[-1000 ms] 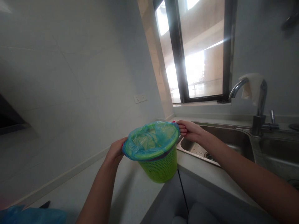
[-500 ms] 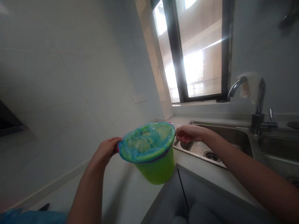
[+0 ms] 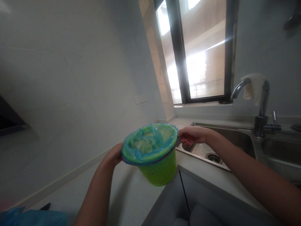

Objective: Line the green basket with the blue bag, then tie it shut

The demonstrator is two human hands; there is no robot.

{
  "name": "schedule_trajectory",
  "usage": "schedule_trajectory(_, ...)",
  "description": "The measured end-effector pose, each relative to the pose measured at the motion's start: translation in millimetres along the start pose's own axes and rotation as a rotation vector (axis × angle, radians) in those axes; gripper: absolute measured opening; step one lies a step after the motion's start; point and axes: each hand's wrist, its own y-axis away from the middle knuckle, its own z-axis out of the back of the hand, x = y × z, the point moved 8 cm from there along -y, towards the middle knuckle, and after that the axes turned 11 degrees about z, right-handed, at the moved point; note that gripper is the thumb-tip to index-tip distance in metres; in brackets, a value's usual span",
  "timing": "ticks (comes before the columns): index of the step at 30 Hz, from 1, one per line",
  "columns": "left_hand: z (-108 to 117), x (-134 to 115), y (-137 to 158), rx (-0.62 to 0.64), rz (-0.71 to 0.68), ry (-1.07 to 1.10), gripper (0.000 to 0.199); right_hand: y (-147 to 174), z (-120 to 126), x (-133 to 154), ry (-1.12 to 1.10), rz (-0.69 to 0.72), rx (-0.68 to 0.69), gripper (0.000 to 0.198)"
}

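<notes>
The left hand (image 3: 115,154) has come in closer to the green basket (image 3: 158,169) — half a second ago it sat a little out from the rim, now it presses against the blue bag (image 3: 150,143) there. The right hand (image 3: 191,135) has shifted slightly — its fingers now curl under the bag's edge, where a second ago they pinched it from above.

A: Where does the view sit?

B: One camera on the person's head, tilted, looking forward and slightly down along both forearms, close over the worktop (image 3: 131,201).

A: What does it face?

B: A corner: wall at upper left of the frame, window (image 3: 202,56) at upper middle, sink (image 3: 235,138) at right.
</notes>
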Motion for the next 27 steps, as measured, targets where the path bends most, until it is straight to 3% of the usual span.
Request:
schedule_trajectory(5, 8.2, -9.7, 3.8, -0.134, -0.135, -0.054, 0.018, -0.1, 3.9, 4.5, -0.064, 0.003, -0.132, 0.026)
schedule_trajectory(13, 24.4, -27.0, 6.4, -0.348, -0.350, -0.167, 0.042, 4.4, 14.8, 16.7, 0.043, 0.111, -0.299, 0.026)
schedule_trajectory(18, 23.0, -41.2, 25.0, -0.464, -0.417, -0.294, 0.031, 9.1, 13.0, 27.0, 0.212, 0.205, -0.393, 0.022)
schedule_trajectory(27, -10.7, -49.4, 52.3, -0.388, -0.543, -0.535, 0.026, 17.9, 8.3, 39.3, 0.322, 0.287, -0.486, 0.028)
